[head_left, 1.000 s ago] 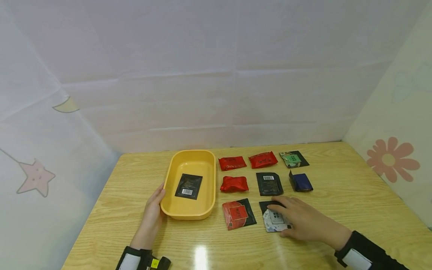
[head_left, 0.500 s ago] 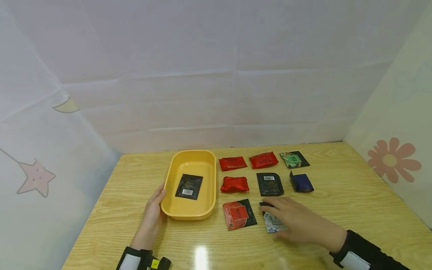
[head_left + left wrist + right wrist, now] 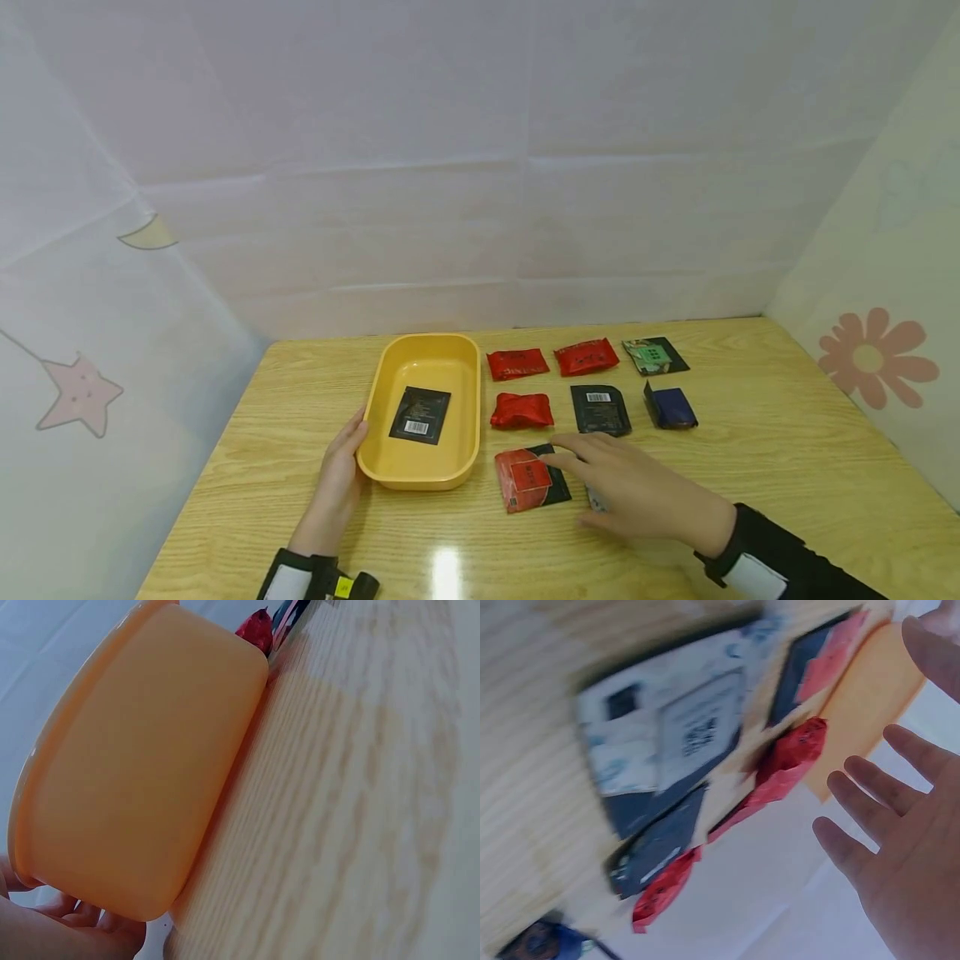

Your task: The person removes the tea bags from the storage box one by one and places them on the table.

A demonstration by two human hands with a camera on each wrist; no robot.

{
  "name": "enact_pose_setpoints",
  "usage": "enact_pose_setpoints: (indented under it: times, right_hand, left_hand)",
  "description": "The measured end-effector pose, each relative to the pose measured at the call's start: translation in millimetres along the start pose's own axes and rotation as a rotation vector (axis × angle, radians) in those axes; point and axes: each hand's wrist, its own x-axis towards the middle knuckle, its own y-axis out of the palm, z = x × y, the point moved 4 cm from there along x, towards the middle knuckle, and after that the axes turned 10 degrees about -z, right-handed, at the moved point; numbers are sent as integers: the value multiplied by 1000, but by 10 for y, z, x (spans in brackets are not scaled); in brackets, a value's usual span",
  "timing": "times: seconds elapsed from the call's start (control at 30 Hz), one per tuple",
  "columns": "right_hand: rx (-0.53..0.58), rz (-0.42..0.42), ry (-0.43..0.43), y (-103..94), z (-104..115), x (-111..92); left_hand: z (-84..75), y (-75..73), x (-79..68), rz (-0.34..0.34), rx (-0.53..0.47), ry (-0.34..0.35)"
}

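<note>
My left hand (image 3: 347, 457) grips the near left side of a yellow plastic tray (image 3: 465, 467), thumb at the rim and fingers against the outer wall in the left wrist view. Inside the tray lies a black sachet (image 3: 420, 414) with a barcode. My right hand (image 3: 633, 487) hovers with spread fingers and nothing in it. Below it, mostly hidden in the head view, is a white patterned sachet (image 3: 645, 735) with a dark edge. Its fingertips overlap the corner of a red-and-black sachet (image 3: 522, 481) in the head view.
Behind these lie a red packet (image 3: 522, 411), two more red packets at the back, a black barcoded sachet (image 3: 597, 408), a dark blue packet (image 3: 672, 408) and a green-and-black sachet (image 3: 654, 355). White cloth walls (image 3: 517, 208) enclose the wooden table (image 3: 300, 375).
My right hand has come off the white patterned sachet and shifted left towards the red-and-black sachet. The left hand and the tray stay in place.
</note>
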Motion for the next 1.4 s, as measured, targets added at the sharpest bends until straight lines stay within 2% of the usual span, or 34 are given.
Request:
enact_pose_setpoints:
  times: [0.23,0.47,0.67,0.87,1.1,1.4]
  right_hand:
    - [7,-28,-27,-56,125,176]
    - [-25,-107,-70,-136,180,370]
    - [-27,-130,-108,-197,241,558]
    - [-62,-134,-97,-268,341,778]
    - [-105,-139,-143,-286,434,1014]
    - [-150,-71,-113,-249,476,1247]
  left_hand:
    - [5,0,-7,-3,11,-6]
    - [-1,11,-4,-2,10,-2]
    - [-7,6,-13,2,14,4]
    - [-9,3,-9,0,19,3]
    - [-6,-3,-7,-4,19,-3]
    - [-5,-3,-4,3,16,11]
